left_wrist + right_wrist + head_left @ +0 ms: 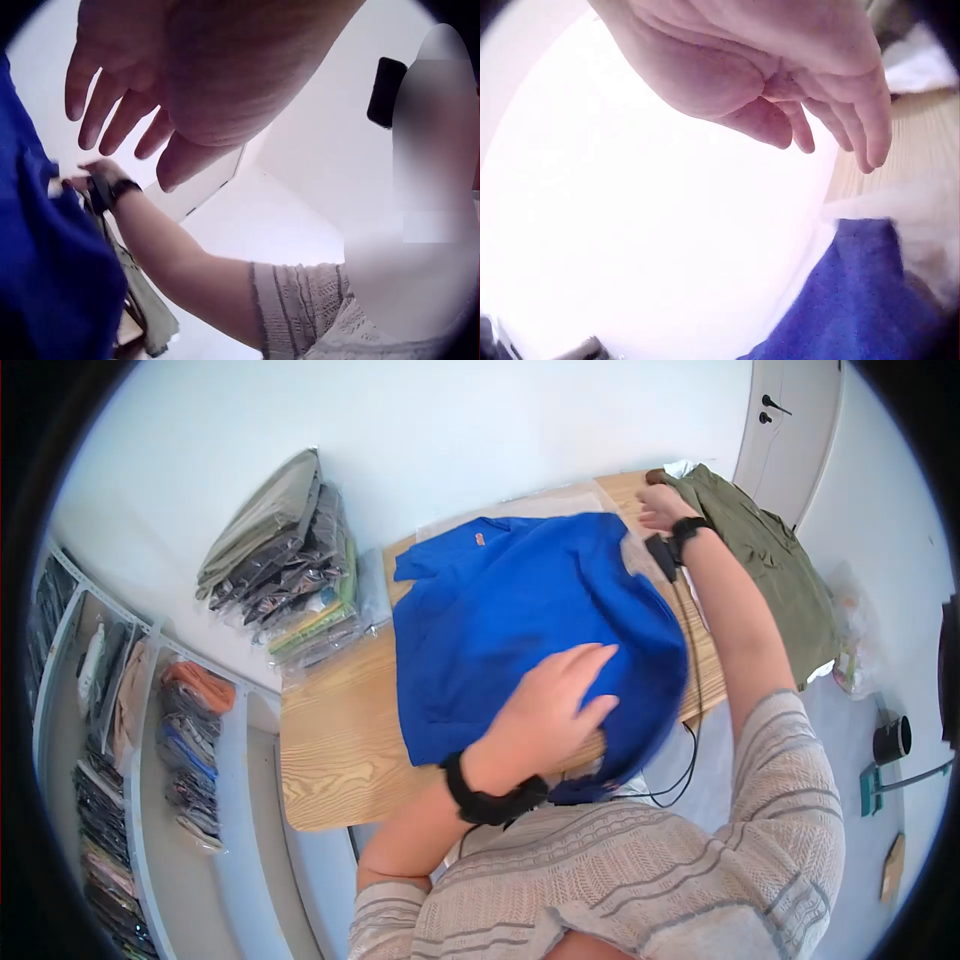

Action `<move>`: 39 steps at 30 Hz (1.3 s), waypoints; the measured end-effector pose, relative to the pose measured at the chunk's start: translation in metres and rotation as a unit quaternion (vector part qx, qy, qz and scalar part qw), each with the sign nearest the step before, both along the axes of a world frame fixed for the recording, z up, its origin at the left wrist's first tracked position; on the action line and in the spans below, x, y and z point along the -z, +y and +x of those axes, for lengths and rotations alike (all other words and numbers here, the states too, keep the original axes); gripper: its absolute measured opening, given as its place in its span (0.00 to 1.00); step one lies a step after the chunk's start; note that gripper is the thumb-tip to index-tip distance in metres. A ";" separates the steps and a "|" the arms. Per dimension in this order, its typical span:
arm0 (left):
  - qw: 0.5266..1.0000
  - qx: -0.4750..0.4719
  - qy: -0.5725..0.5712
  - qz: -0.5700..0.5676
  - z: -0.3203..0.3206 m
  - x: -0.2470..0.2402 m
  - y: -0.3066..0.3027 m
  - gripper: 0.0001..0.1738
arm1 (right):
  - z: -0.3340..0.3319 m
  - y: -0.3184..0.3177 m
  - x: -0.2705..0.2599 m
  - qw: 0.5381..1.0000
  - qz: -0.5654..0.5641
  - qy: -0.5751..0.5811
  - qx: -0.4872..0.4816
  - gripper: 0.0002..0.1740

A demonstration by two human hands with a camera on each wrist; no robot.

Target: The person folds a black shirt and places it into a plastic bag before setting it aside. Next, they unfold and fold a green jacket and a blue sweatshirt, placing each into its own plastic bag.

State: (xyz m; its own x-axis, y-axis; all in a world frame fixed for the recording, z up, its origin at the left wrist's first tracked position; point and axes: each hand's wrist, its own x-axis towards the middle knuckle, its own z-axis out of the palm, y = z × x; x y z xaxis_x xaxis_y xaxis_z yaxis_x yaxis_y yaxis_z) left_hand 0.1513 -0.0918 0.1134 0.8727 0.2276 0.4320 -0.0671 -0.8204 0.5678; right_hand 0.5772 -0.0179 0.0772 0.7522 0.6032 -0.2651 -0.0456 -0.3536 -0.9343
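A blue shirt lies spread over the wooden table, a small orange label near its upper edge and its right side bulging toward the table's front. Over its lower middle is my left hand, fingers extended and thumb apart; the left wrist view shows the palm and fingers holding nothing. My right hand is beyond the shirt's upper right corner, beside an olive-green garment. In the right wrist view its fingers hang loosely bent with nothing between them, above the blue cloth.
Bagged folded clothes are stacked at the back left of the wooden table. Shelves of packed clothes stand at the left. A dark cable runs down past the shirt's right side. Clear plastic bags hang at the right.
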 end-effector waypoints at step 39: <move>0.943 -0.305 0.123 -0.041 -0.076 0.090 0.244 0.20 | -0.168 -0.253 0.112 0.803 -0.180 -0.528 0.212 0.18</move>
